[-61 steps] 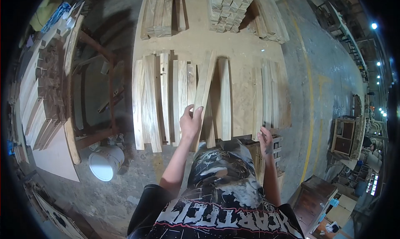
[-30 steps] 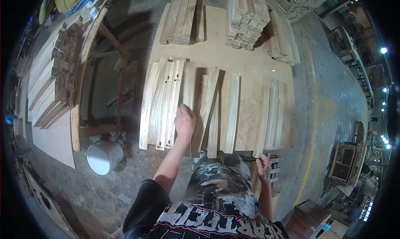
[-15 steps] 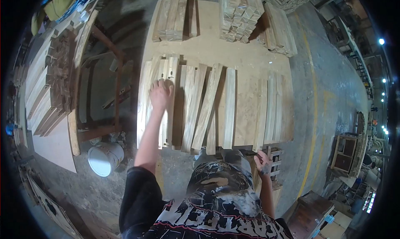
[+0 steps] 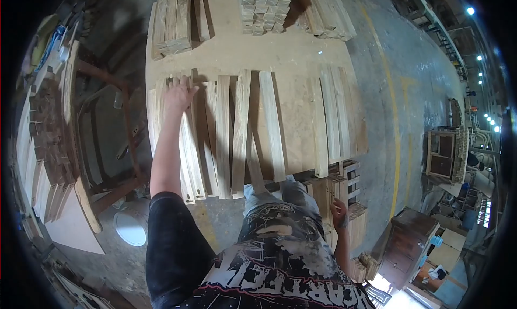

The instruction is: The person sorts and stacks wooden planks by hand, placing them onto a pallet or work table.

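My left hand (image 4: 180, 96) lies over the far ends of several pale wooden slats at the left of the board-topped table, its fingers stretched out and spread. Two of these slats (image 4: 189, 169) show dark slots at their near ends, which stick out past the table's front edge. Right of them, more slats (image 4: 222, 134) lie side by side, and one slat (image 4: 240, 131) leans at an angle. A single slat (image 4: 272, 126) lies apart from these. Low beside my body, my right hand (image 4: 339, 213) has loosely bent fingers and no visible object in it.
Stacked wooden bars (image 4: 173, 18) and a pile of bars (image 4: 264, 10) stand at the table's (image 4: 215, 56) far side. More slats (image 4: 334, 115) lie at its right. A white bucket (image 4: 130, 227) is on the floor at left; a wooden cabinet (image 4: 406, 244) stands at lower right.
My left hand has moved toward the far ends of the slotted slats, which now jut farther over the near edge. My right hand has dropped away from the table edge. The view has shifted.
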`<action>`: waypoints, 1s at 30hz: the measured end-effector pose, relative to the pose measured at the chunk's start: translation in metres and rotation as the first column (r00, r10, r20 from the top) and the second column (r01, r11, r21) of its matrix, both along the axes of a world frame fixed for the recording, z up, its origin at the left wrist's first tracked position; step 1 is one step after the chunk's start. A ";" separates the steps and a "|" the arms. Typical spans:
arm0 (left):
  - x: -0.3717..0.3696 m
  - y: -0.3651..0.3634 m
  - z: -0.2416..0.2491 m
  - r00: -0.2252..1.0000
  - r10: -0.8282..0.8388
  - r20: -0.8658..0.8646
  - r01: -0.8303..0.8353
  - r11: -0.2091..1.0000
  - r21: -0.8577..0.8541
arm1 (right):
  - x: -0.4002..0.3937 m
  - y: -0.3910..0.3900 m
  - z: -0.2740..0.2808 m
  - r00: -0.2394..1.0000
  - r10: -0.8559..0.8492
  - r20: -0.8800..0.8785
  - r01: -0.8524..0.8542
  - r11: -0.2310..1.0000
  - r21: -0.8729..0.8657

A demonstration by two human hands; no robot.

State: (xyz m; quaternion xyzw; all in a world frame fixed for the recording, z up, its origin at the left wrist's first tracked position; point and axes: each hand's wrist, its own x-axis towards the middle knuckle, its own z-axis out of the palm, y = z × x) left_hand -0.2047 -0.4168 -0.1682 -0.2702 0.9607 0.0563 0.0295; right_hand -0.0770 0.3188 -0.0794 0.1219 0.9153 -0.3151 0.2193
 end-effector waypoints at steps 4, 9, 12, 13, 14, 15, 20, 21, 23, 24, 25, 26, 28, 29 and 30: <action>0.034 0.037 0.000 0.995 -0.063 -0.082 0.060 0.998 -0.035 | -0.001 -0.011 -0.017 0.997 0.053 0.052 -0.052 0.998 -0.031; 0.100 0.104 0.016 0.967 -0.068 -0.244 0.077 0.997 0.026 | -0.030 -0.040 -0.028 0.986 0.146 0.085 -0.140 0.988 -0.065; 0.161 0.156 0.020 0.941 0.128 -0.314 -0.102 0.990 0.098 | -0.056 -0.048 -0.038 0.975 0.219 0.033 -0.214 0.970 -0.119; 0.186 0.176 0.022 0.932 0.211 -0.294 -0.177 0.974 0.139 | -0.066 -0.052 -0.038 0.965 0.261 -0.007 -0.259 0.954 -0.149; 0.207 0.196 0.022 0.922 0.262 -0.285 -0.226 0.962 0.156 | -0.074 -0.056 -0.038 0.953 0.299 -0.047 -0.303 0.937 -0.176; 0.230 0.212 0.021 0.923 0.297 -0.246 -0.262 0.951 0.167 | -0.081 -0.053 -0.048 0.936 0.351 -0.039 -0.353 0.932 -0.081; 0.254 0.229 0.016 0.865 0.452 -0.216 -0.407 0.885 0.225 | -0.109 -0.084 -0.041 0.906 0.424 0.002 -0.420 0.898 -0.129; 0.246 0.224 0.020 0.861 0.471 -0.189 -0.426 0.873 0.237 | -0.112 -0.088 -0.041 0.889 0.457 -0.010 -0.455 0.883 -0.118; 0.236 0.218 0.025 0.855 0.473 -0.213 -0.430 0.876 0.220 | -0.117 -0.096 -0.039 0.885 0.466 0.003 -0.462 0.877 -0.131; 0.231 0.217 0.028 0.860 0.463 -0.216 -0.421 0.882 0.215 | -0.119 -0.098 -0.038 0.878 0.479 -0.004 -0.476 0.871 -0.126; 0.225 0.217 0.031 0.868 0.449 -0.215 -0.407 0.889 0.210 | -0.118 -0.099 -0.037 0.873 0.488 -0.007 -0.485 0.866 -0.119; 0.219 0.218 0.032 0.876 0.433 -0.210 -0.393 0.896 0.209 | -0.117 -0.097 -0.036 0.869 0.494 -0.007 -0.492 0.864 -0.111; 0.193 0.214 0.030 0.871 0.420 -0.255 -0.381 0.905 0.189 | -0.113 -0.093 -0.032 0.880 0.475 -0.018 -0.473 0.873 -0.114; 0.177 0.211 0.028 0.866 0.431 -0.254 -0.387 0.899 0.207 | -0.110 -0.088 -0.032 0.885 0.465 -0.031 -0.465 0.878 -0.111; 0.162 0.205 0.029 0.861 0.441 -0.253 -0.391 0.892 0.226 | -0.106 -0.083 -0.032 0.890 0.453 -0.043 -0.455 0.884 -0.108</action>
